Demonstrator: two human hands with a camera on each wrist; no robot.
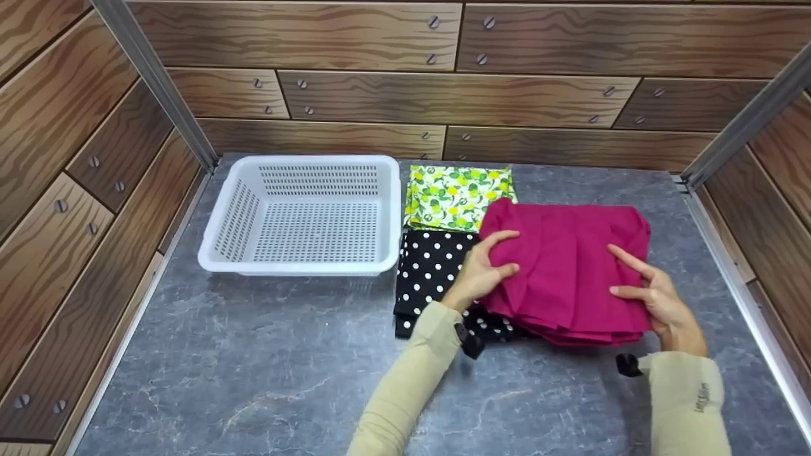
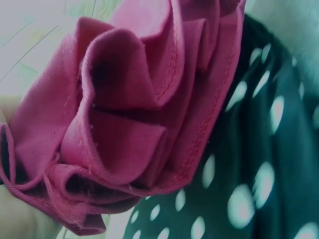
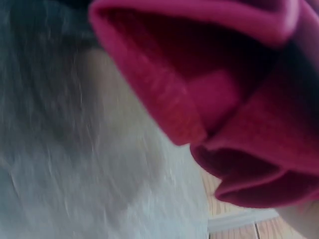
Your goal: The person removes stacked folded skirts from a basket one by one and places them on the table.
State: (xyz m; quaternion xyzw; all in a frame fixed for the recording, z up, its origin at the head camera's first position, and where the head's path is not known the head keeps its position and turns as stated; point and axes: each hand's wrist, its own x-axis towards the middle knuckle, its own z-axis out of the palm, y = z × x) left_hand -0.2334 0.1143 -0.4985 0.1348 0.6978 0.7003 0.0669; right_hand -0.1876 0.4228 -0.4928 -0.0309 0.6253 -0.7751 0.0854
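Observation:
Both hands hold a folded magenta cloth (image 1: 570,266) by its two sides. On its left side the left hand (image 1: 479,271) has thumb and forefinger spread over the top, the other fingers hidden beneath. The right hand (image 1: 664,305) grips the opposite side in the same manner, two digits showing on top. In the left wrist view, loose layers and hemmed edges of the magenta cloth (image 2: 124,149) bulge outward. A black cloth with white polka dots (image 1: 431,269) lies partly under the magenta one. Behind it is a folded cloth with a lemon print (image 1: 459,196).
A white perforated plastic basket (image 1: 299,269) stands to the left of the cloths, with nothing in it. Wood-patterned panels (image 1: 380,95) wall in the grey marbled tabletop (image 1: 253,361) at the back and both sides. Metal rails (image 1: 754,323) run along the side edges.

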